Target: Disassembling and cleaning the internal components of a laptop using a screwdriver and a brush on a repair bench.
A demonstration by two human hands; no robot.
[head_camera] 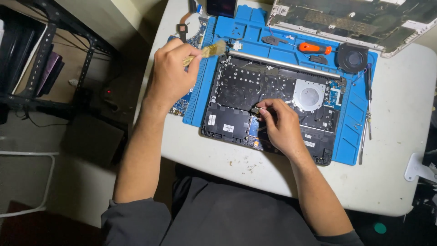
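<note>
Dark sleeves and forearms sit closest to us, reaching up over the white counter [400,136] to a blue mat [350,136].

Left hand [170,75]: fingers clenched round the handle of a small brush [210,49], bristle end pointing right, hovering just off the upper left corner of the laptop base [273,102]. Bristles are near the silver hinge bar [282,64] but we cannot tell whether they touch it.

Right hand [282,127]: fingers pinched on a small dark part [255,110] at the middle of the base, beside the blue circuit strip. Whether it is a cable end or a connector we cannot tell.

Base lies open, underside of the keyboard up, centred on the mat. Round silver fan seat [309,95] to the right of our hand.

Around it: orange screwdriver [314,47] and loose black fan [351,58] at the top of the mat, tweezers [368,107] down its right edge, a circuit board [182,107] half under our left wrist, the removed cover [355,20] at the far edge.

Our reading: cleaning stage of a teardown, with us holding the small part aside while the brush waits. Next move would need the part kept lifted gently, without tugging, and light brush strokes that sweep dust away from the board rather than into it.
</note>
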